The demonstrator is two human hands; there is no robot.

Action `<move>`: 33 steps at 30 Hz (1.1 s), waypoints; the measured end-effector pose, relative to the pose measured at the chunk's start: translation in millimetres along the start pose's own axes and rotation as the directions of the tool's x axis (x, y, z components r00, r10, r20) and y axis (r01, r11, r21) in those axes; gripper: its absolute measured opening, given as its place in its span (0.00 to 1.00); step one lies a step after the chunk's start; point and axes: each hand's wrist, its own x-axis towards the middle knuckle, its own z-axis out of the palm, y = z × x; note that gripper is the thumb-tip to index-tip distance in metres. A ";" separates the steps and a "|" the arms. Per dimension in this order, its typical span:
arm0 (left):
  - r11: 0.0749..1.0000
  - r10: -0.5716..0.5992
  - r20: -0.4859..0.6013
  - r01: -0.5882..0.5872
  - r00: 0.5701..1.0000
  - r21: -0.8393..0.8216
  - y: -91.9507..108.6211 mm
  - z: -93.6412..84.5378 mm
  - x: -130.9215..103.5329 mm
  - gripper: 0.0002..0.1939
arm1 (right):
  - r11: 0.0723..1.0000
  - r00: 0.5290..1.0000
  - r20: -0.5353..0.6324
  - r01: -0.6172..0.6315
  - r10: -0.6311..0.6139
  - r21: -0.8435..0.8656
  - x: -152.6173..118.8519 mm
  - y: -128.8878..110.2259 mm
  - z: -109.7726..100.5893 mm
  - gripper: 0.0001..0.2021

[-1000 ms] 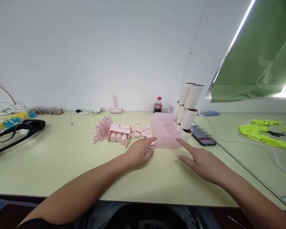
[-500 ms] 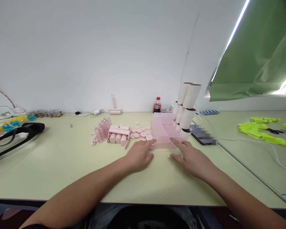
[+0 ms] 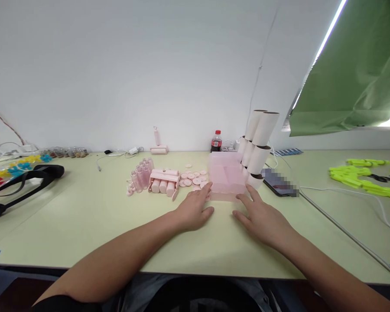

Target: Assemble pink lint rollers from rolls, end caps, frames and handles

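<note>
a translucent pink plastic box (image 3: 227,175) sits on the worktop (image 3: 195,255) just beyond and between the fingers (image 3: 207,189) of the two hands. the left hand (image 3: 193,211) has its index finger at the near left corner, thumb well apart from it, gripping nothing; the right hand (image 3: 261,216) is spread wide and holds nothing, its fingertips at the near right corner. whether either presses the plastic, i cannot tell. pink discs (image 3: 195,177) lie just past the left fingers, with a pink roller set (image 3: 164,182) and clear pink tubes (image 3: 143,174) farther left. white rolls (image 3: 259,160) stand stacked beyond the right fingers, a phone (image 3: 276,180) to their right. a cola bottle (image 3: 216,142) stands behind the box, farther from both hands; yellow-green pieces (image 3: 360,177) lie well right of the right fingers.
</note>
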 end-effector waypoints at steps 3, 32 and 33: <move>0.999 0.013 0.001 -0.013 1.000 -0.038 -2.6 2.8 0.9 0.43 | 1.000 1.000 -0.006 0.018 -0.018 0.023 0.2 2.5 -1.7 0.20; 0.990 0.078 0.008 -0.078 0.997 0.118 7.2 3.2 2.8 0.43 | 0.977 0.996 0.024 0.074 -0.080 0.199 -30.3 9.2 5.3 0.20; 0.988 0.085 -0.032 -0.080 0.996 0.135 6.7 0.2 3.2 0.40 | 0.968 0.990 0.046 0.121 -0.134 0.221 -34.1 4.4 3.7 0.19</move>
